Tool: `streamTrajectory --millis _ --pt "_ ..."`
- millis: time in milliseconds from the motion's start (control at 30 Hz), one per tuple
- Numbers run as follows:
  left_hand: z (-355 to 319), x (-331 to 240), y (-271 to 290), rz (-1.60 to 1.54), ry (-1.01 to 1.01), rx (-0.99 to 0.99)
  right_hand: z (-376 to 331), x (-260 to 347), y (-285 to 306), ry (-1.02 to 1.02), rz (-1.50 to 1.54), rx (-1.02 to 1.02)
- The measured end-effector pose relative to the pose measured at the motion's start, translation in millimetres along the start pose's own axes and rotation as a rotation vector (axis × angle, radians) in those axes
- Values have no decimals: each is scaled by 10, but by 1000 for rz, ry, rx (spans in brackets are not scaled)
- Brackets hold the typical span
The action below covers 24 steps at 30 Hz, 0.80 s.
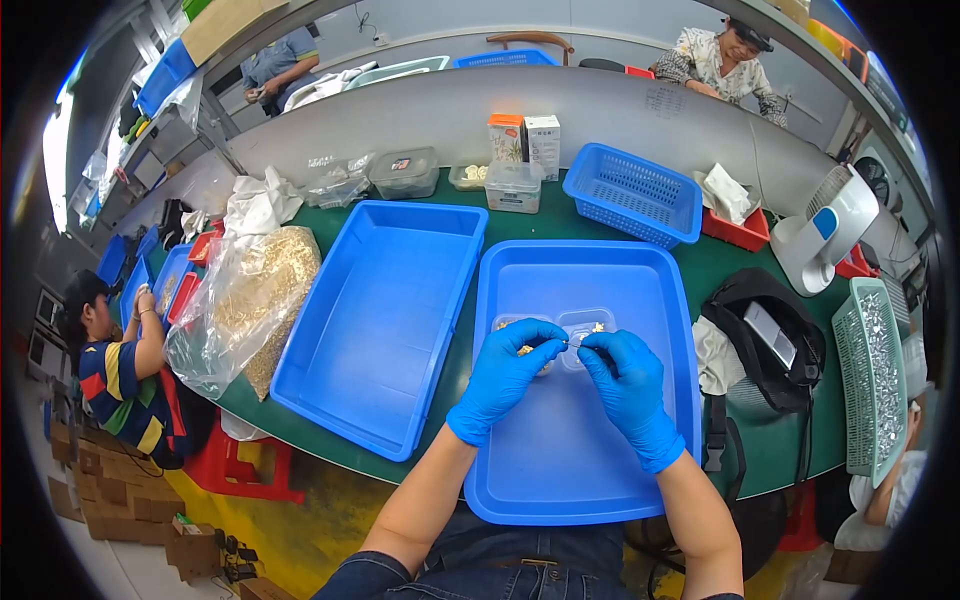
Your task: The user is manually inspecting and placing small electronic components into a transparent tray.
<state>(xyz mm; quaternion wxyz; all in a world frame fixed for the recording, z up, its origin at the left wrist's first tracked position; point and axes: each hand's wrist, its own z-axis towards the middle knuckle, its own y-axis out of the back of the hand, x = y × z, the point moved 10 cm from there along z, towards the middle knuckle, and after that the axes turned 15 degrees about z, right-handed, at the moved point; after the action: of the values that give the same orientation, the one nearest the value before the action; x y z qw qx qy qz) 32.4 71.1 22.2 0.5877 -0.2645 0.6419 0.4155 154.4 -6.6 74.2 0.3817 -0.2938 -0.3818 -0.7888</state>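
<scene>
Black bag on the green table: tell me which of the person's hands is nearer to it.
Right. The right hand is over the nearer blue tray, left of the black bag; the left hand is farther left.

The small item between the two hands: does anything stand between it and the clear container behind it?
Nothing visible does. The small item shows directly against the clear container. The left hand and right hand have their grip at the item's sides. Its height above cannot be told.

Thin blue gloves [628, 380] and dark navy sleeves [365, 578] are worn
</scene>
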Motion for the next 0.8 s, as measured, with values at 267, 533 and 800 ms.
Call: streamTrajectory --millis 267,533,800 --pt "-8 -11 -21 -12 6 16 7 100 42 85 -52 -27" --pt "2 -47 -36 19 -58 11 10 54 38 44 -31 -10" --pt "-8 -88 -48 33 -64 8 25 -19 -4 -102 95 16"
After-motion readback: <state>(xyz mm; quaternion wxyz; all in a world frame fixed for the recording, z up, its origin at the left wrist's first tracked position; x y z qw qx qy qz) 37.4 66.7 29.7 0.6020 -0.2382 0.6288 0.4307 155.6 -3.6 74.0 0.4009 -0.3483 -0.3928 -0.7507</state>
